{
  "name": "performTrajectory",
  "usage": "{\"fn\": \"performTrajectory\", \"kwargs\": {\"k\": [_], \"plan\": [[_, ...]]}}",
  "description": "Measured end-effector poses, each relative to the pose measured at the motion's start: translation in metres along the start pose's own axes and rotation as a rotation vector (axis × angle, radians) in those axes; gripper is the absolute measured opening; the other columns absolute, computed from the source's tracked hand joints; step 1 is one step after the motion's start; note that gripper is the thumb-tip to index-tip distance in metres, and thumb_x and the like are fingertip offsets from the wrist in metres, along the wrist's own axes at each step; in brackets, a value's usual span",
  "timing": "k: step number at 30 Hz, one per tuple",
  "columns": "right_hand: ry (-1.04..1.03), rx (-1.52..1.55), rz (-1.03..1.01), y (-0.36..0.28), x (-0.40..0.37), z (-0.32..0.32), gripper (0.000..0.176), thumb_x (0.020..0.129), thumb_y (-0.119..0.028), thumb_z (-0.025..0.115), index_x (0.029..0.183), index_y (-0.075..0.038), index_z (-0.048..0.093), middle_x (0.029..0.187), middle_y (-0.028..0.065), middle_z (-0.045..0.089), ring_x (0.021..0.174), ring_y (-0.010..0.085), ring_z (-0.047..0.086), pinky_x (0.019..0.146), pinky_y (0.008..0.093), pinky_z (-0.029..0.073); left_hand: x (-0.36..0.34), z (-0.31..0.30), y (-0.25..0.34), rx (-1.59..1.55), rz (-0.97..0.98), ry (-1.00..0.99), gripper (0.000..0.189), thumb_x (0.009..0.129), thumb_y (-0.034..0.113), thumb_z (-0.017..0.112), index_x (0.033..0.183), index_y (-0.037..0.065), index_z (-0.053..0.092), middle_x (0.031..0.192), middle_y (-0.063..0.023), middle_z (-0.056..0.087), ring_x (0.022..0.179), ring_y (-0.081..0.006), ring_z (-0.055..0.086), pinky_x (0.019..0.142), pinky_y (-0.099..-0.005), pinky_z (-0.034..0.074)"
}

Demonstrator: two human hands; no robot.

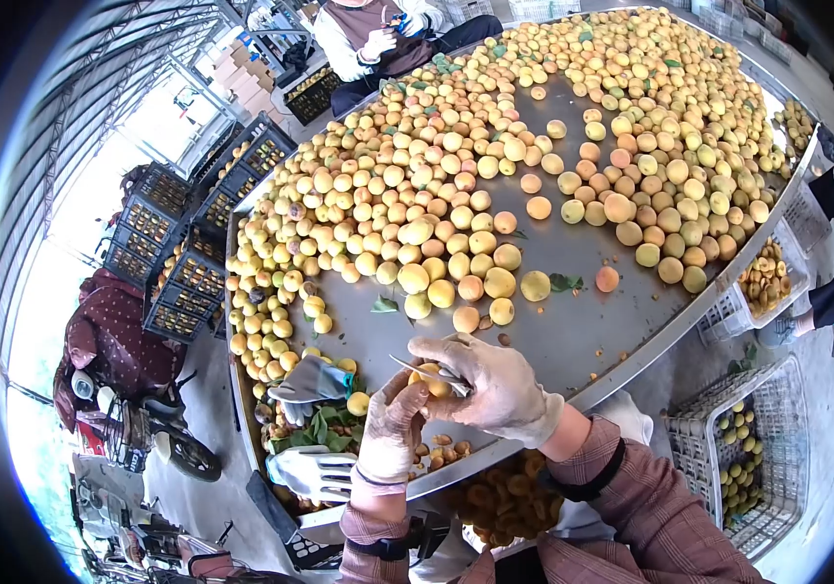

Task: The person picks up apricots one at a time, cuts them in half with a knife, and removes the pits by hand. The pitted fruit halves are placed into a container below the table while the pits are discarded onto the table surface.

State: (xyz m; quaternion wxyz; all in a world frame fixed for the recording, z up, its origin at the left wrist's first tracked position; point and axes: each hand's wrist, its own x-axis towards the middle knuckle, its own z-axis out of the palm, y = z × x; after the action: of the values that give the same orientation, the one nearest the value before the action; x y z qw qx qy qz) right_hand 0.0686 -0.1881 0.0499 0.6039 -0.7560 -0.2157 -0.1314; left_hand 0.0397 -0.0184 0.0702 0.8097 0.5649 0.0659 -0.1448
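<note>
Both my hands wear thin, stained whitish gloves and meet above the near edge of the metal table. My left hand (390,433) is closed round an apricot (434,383), which shows only partly between the fingers. My right hand (500,389) is closed on a small knife (417,369), its thin blade lying across the fruit; the handle is hidden in the palm. Just below my hands, several apricot stones or cut pieces (444,453) lie at the table edge. Many cut apricot halves (507,496) are gathered in a container at my lap.
Whole apricots (417,234) cover much of the metal table (573,331). Grey gloves (312,380), a white glove (315,474) and leaves lie left. Crates (762,457) stand right; stacked crates (183,282) and a bike (188,453) left. A co-worker (378,39) sits across; another person is right.
</note>
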Motion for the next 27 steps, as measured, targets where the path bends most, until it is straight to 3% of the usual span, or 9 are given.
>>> {"fn": "performTrajectory", "kwargs": {"k": [2,4,6,12,14,20,23,24,27], "plan": [[-0.193,0.304,-0.021,0.027,-0.001,0.006,0.035,0.082,-0.015,0.07,0.115,-0.006,0.061,0.096,0.0085,0.067,0.08,0.0188,0.065,0.069,0.0268,0.052,-0.003,0.0,0.007,0.089,-0.035,-0.072,0.062,0.086,0.024,0.063,0.132,-0.012,0.042,0.11,-0.0142,0.061,0.095,-0.0163,0.06,0.083,-0.0276,0.049],[-0.229,0.842,0.586,0.005,0.005,-0.011,0.026,0.09,-0.01,0.061,0.115,-0.002,0.06,0.089,0.0017,0.062,0.063,0.0075,0.057,0.055,0.0216,0.049,-0.011,-0.002,0.003,-0.03,-0.032,-0.103,0.06,0.086,0.019,0.058,0.134,-0.012,0.039,0.109,-0.0166,0.061,0.091,-0.0197,0.062,0.082,-0.0298,0.051],[-0.11,0.956,0.708,0.001,0.011,-0.021,0.03,0.089,-0.013,0.063,0.116,-0.001,0.06,0.087,0.0044,0.062,0.059,0.0061,0.05,0.049,0.0194,0.041,-0.017,-0.002,0.004,-0.094,-0.065,-0.171,0.06,0.086,0.017,0.057,0.135,-0.012,0.037,0.108,-0.0185,0.06,0.088,-0.0212,0.063,0.08,-0.0301,0.052],[-0.606,0.844,0.554,0.013,-0.004,-0.029,0.023,0.084,-0.015,0.064,0.104,-0.003,0.067,0.08,0.0025,0.063,0.047,0.0074,0.054,0.041,0.0201,0.042,-0.039,-0.012,-0.012,-0.199,-0.035,0.045,0.038,0.087,0.014,0.059,0.118,-0.007,0.05,0.096,-0.0153,0.063,0.084,-0.0214,0.066,0.069,-0.0283,0.056],[-0.633,0.887,0.623,0.005,-0.007,-0.032,0.031,0.083,-0.019,0.071,0.105,0.002,0.065,0.085,0.0061,0.066,0.071,0.0102,0.059,0.055,0.02,0.048,-0.041,-0.017,-0.012,-0.091,-0.086,0.117,0.034,0.089,0.011,0.055,0.118,-0.006,0.051,0.094,-0.0133,0.063,0.083,-0.0204,0.066,0.069,-0.0277,0.055],[-0.469,0.892,0.709,0.01,-0.001,-0.025,0.027,0.085,-0.018,0.068,0.107,-0.002,0.066,0.089,0.005,0.065,0.067,0.0084,0.058,0.051,0.0194,0.047,-0.055,-0.006,-0.018,0.45,-0.403,-0.344,0.053,0.09,0.029,0.063,0.131,0.0,0.048,0.121,-0.0088,0.058,0.108,-0.0178,0.058,0.091,-0.0317,0.047],[-0.646,0.776,0.721,0.0,-0.003,-0.014,0.027,0.087,-0.018,0.067,0.11,-0.004,0.066,0.084,0.0023,0.066,0.062,0.0065,0.057,0.049,0.02,0.044,-0.037,0.013,-0.016,-0.29,-0.114,-0.224,0.077,0.087,0.059,0.055,0.137,0.002,0.042,0.131,-0.0072,0.052,0.121,-0.0202,0.05,0.1,-0.0373,0.04],[-0.673,0.766,0.714,-0.005,-0.002,-0.009,0.03,0.088,-0.021,0.067,0.112,-0.004,0.065,0.084,0.0021,0.066,0.061,0.0067,0.056,0.051,0.02,0.044,-0.033,-0.001,-0.031,-0.343,-0.096,-0.115,0.063,0.095,0.051,0.048,0.135,0.003,0.044,0.129,-0.0084,0.053,0.119,-0.0199,0.052,0.1,-0.0362,0.041],[-0.164,0.496,0.22,0.017,-0.007,0.028,0.025,0.088,-0.015,0.065,0.111,-0.003,0.065,0.081,0.0004,0.064,0.06,0.0062,0.053,0.05,0.0201,0.043,-0.015,-0.005,-0.064,-0.364,-0.087,0.14,0.039,0.101,0.034,0.04,0.13,0.008,0.048,0.122,-0.0085,0.057,0.111,-0.0213,0.057,0.09,-0.0361,0.05]]}}
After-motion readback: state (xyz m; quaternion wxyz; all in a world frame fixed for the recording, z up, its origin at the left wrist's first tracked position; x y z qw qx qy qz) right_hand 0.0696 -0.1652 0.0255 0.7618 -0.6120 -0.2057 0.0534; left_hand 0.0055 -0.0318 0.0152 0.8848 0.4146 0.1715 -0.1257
